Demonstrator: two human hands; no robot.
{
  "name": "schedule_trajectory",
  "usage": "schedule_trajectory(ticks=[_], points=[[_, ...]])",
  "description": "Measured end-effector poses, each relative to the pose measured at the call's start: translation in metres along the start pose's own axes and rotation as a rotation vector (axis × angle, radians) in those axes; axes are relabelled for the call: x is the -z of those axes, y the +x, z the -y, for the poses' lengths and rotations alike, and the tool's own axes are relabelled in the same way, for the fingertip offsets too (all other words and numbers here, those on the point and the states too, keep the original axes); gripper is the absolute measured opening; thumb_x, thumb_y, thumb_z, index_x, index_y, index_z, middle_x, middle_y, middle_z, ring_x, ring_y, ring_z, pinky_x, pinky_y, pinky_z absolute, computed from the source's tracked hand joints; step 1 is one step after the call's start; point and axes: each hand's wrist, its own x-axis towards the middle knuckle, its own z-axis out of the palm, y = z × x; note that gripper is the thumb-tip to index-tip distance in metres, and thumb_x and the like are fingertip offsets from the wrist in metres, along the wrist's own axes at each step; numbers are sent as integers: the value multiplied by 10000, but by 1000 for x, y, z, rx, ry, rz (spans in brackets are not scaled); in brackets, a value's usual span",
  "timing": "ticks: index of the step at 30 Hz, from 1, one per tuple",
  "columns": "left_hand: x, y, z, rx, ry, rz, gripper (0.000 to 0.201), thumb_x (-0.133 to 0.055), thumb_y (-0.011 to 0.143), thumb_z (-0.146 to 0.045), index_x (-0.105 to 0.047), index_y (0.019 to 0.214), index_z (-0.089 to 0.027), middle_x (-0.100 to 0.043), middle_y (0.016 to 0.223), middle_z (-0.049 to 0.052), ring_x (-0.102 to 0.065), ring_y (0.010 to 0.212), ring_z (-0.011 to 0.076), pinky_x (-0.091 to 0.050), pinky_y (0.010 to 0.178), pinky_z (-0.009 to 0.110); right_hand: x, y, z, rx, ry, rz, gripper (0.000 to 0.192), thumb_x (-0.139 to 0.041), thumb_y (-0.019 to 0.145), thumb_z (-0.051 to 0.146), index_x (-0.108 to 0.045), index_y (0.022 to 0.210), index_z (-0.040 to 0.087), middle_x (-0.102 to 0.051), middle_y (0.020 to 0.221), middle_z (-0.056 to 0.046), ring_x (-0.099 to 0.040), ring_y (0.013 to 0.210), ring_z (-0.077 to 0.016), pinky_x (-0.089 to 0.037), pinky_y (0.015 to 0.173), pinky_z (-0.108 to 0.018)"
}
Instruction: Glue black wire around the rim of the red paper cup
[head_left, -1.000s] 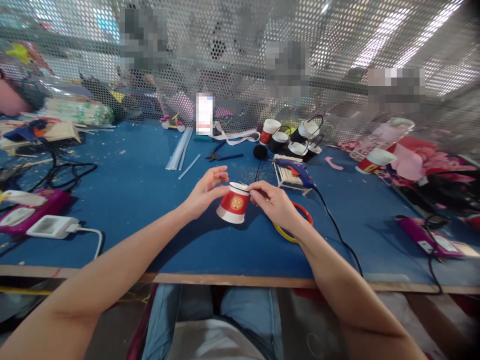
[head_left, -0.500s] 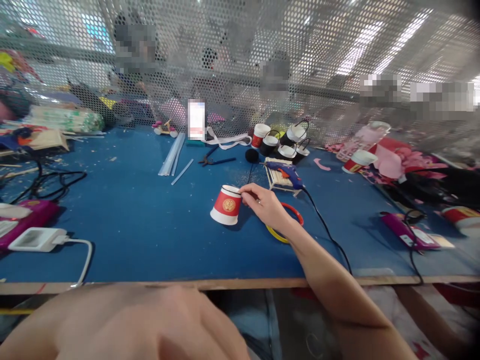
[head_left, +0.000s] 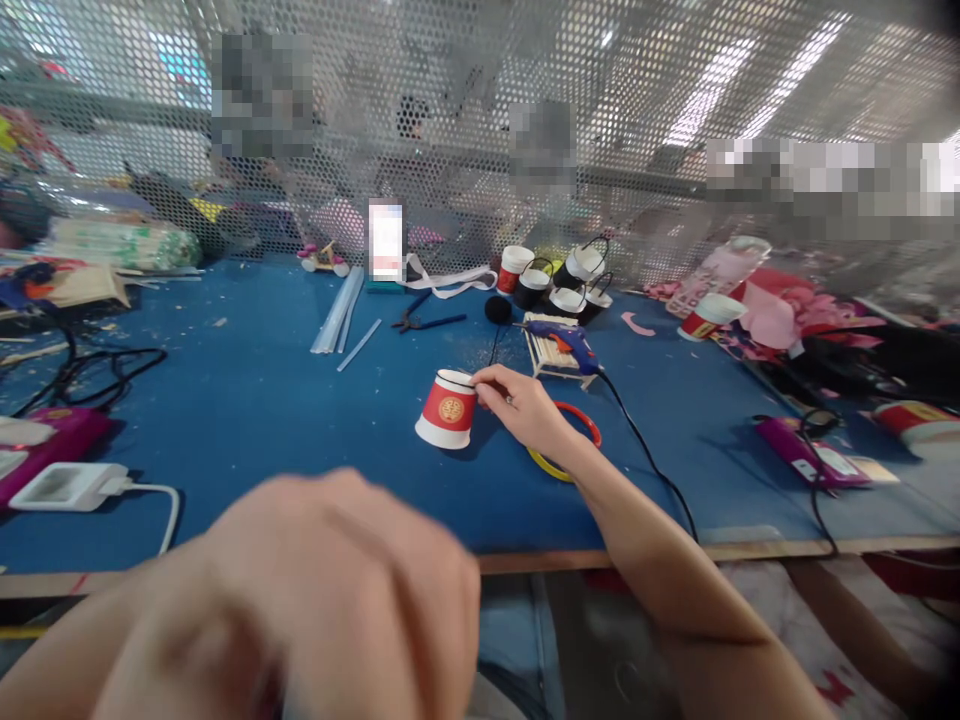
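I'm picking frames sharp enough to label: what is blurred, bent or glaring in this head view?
Head view: the left hand fills the foreground, smeared and out of focus; the right hand and red paper cup are sharp; the table edge bows from lens distortion; ceiling lights glare through the mesh screen; far corners go soft.

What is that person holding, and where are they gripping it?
The right hand pinches the upturned base edge of a red paper cup. The blurred left hand seems empty.
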Motion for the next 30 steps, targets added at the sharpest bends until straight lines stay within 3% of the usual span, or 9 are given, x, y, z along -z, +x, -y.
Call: schedule_trajectory(ticks=[3,6,9,12,25,30], points=[[12,41,6,68,5,-105,148,-563,783,-328,-661,768,-218,-657,711,59,-577,648,155,-468,588,301,1,0,2,15,-6,0,154,-436,856,206,-584,895,184,-637,852,-28,-573,734,-129,-436,654,-240],[28,63,43,188,179,-325,148,-596,762,-311,-630,796,-170,-635,786,36,-558,693,115,-451,636,250,5,1,3,24,-34,-11,160,-429,866,213,-582,904,187,-637,862,-31,-573,737,-131,-437,642,-237],[37,65,85,293,202,-416,196,-622,730,-338,-618,797,-153,-624,752,23,-541,670,104,-435,629,239,10,1,3,52,-94,-13,165,-428,874,217,-581,922,184,-640,891,-47,-585,775,-142,-446,654,-242],[38,58,109,343,73,-472,234,-654,694,-346,-598,801,-146,-609,747,17,-545,691,106,-438,646,244,12,0,2,91,-179,-10,163,-430,876,211,-585,918,182,-645,915,-60,-591,817,-157,-452,681,-256],[30,52,119,360,-104,-420,191,-634,713,-284,-500,769,-159,-547,734,-23,-515,677,77,-431,667,236,8,0,0,127,-248,-19,154,-430,883,206,-581,909,190,-645,903,-46,-595,824,-158,-452,727,-270],[30,51,118,361,-91,-415,176,-609,737,-292,-543,833,-160,-562,764,-9,-532,709,89,-432,689,246,6,0,-1,131,-248,-23,154,-429,883,215,-577,918,195,-643,909,-45,-596,827,-159,-454,725,-271]])
